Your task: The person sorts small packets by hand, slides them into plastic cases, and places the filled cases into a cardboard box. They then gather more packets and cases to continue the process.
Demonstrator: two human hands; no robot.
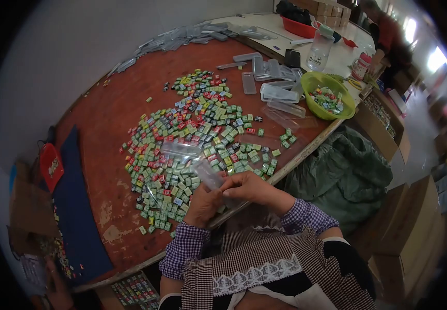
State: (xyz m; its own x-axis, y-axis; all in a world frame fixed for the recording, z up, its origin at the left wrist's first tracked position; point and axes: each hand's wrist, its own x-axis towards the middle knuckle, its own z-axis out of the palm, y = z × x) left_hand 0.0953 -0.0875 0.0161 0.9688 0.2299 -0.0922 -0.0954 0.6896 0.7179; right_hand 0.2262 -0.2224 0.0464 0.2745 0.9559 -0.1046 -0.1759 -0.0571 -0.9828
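Note:
Close to the table's front edge, my left hand (203, 204) grips a clear plastic case (207, 173), which points up and away over the pile. My right hand (253, 186) has its fingers pinched together at the near end of the same case, right beside my left thumb. Beyond both hands spreads a large heap of small blocks (182, 178) in green, red, yellow and dark colours. Another clear case (181, 150) lies on top of that heap.
Clear cases (280, 93) lie at the right, with a long stack of cases (182, 37) along the back. A lime-green bowl (348, 108) of small pieces sits at the right edge. Below it hangs a green sack (339, 178). A person (388, 36) is at the far right.

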